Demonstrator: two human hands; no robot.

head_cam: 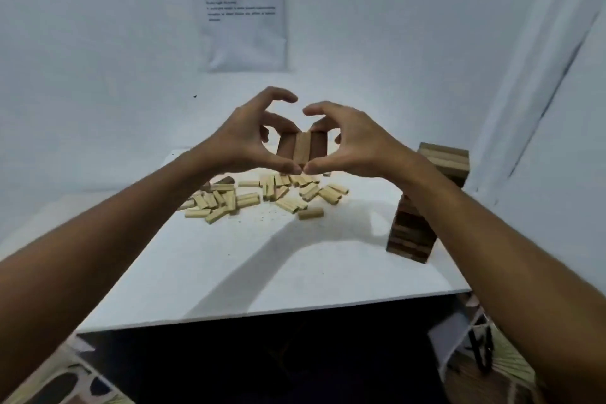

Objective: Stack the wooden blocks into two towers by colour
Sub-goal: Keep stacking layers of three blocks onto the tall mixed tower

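Note:
Both hands are raised above the white table (pixel 262 272) and hold a row of three brown blocks (pixel 302 147) between them. My left hand (pixel 252 134) grips the row's left side, thumb underneath. My right hand (pixel 347 141) grips its right side, and the two thumbs meet below the blocks. A tall tower of brown blocks (pixel 423 207) stands at the right of the table, partly hidden by my right forearm. Several pale blocks (pixel 262 197) lie scattered at the table's far middle. One dark block (pixel 226 180) lies at the left of that pile.
White walls close the table in at the back and right, with a printed sheet (pixel 242 6) taped to the back wall. The table's front edge (pixel 262 318) runs above a dark floor; a white rack (pixel 459 341) sits low at the right.

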